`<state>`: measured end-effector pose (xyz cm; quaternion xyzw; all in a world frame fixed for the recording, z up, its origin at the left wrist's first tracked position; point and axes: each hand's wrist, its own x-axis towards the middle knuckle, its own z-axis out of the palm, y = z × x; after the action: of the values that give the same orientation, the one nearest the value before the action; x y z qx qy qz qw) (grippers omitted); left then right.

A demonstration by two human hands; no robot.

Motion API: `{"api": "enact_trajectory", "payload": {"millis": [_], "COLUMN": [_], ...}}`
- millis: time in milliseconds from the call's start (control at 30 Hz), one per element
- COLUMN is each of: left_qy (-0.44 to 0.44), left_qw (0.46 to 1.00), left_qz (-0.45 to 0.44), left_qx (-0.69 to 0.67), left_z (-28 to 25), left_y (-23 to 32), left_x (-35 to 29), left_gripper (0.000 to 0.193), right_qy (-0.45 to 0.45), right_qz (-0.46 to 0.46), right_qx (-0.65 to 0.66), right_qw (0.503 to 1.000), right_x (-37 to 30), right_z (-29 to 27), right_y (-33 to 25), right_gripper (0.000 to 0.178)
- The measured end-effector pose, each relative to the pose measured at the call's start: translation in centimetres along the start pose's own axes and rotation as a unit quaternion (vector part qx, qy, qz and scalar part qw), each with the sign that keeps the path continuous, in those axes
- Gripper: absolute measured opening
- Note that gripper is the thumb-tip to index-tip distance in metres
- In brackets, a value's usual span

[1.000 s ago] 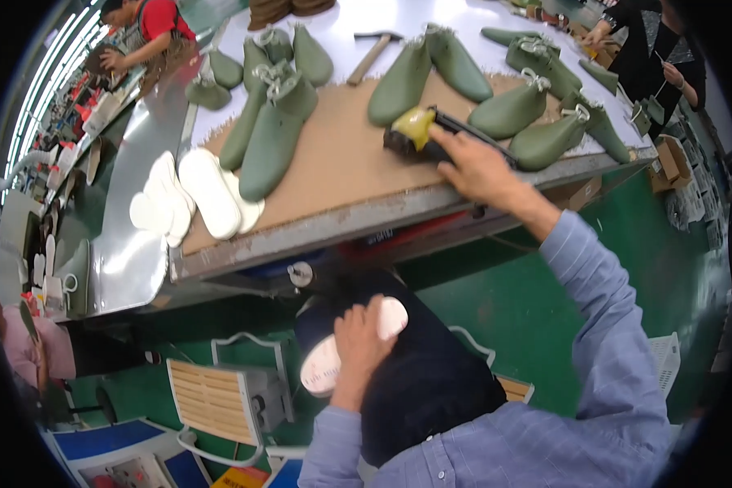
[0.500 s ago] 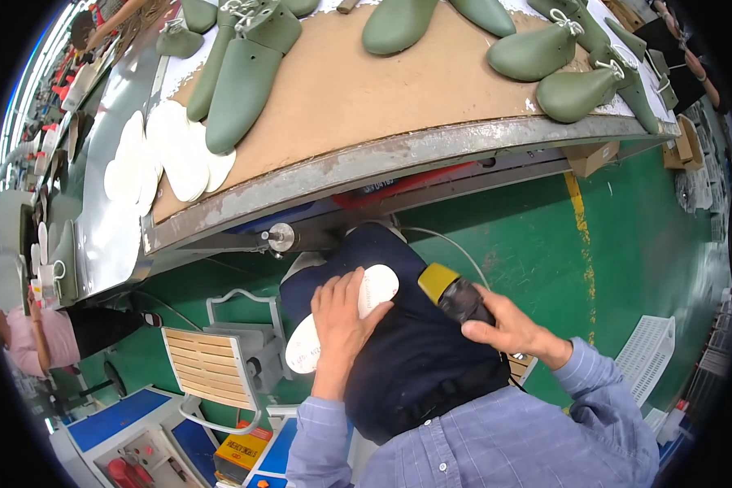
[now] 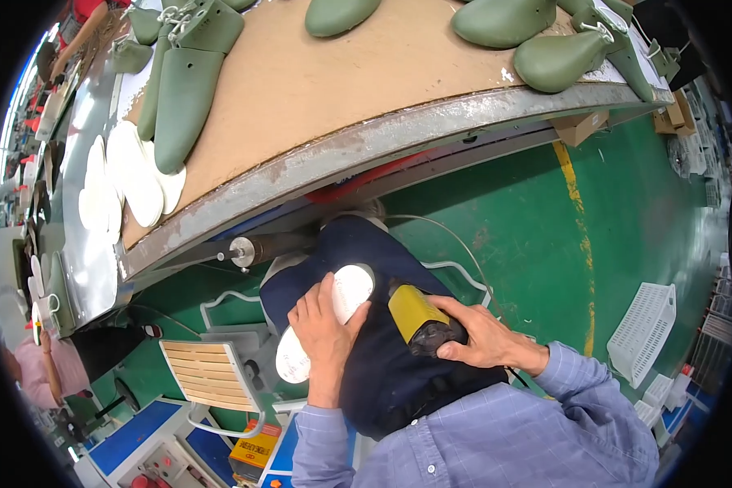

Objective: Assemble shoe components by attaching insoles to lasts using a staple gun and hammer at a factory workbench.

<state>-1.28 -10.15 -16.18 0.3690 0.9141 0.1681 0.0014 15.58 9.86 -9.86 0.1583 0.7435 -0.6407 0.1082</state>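
A white insole [image 3: 352, 291] with faint markings lies across my dark-trousered lap [image 3: 382, 358]. My left hand [image 3: 323, 329] grips it from above, thumb along its right edge and fingers over its left side, so its middle is hidden. Just to the right, my right hand [image 3: 473, 332] is wrapped round the dark end of a yellow-and-black hand tool [image 3: 416, 313]. The tool's yellow face is turned upward, a short gap away from the insole. Its exact kind is unclear.
Green shoe lasts [image 3: 190, 102] and several white insoles [image 3: 138, 175] lie on the metal-edged worktable [image 3: 333, 150] ahead. A metal cylinder [image 3: 244, 251] juts out below its edge. A slatted chair [image 3: 207, 374] stands left, a white crate [image 3: 642, 329] right. Another person [image 3: 50, 370] is at far left.
The yellow-and-black tool has come left toward the insole and turned, showing more of its yellow face. My left hand still holds the insole. The whole view has shifted, with the table higher now.
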Motion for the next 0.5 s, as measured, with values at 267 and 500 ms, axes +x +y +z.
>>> {"api": "enact_trajectory", "payload": {"millis": [267, 500], "left_qy": [-0.009, -0.003], "left_qw": [1.000, 0.999], "left_qz": [-0.012, 0.009], "left_qx": [-0.004, -0.041], "left_z": [0.0, 0.0], "left_y": [0.1, -0.5], "left_x": [-0.2, -0.1], "left_gripper": [0.075, 0.077], "right_qy": [-0.050, -0.083], "right_qz": [-0.025, -0.032], "right_qx": [-0.078, -0.117], "right_qw": [0.995, 0.989], "right_x": [1.5, 3.2], "right_z": [0.4, 1.0], "right_y": [-0.6, -1.2], "right_gripper": [0.097, 0.093]}}
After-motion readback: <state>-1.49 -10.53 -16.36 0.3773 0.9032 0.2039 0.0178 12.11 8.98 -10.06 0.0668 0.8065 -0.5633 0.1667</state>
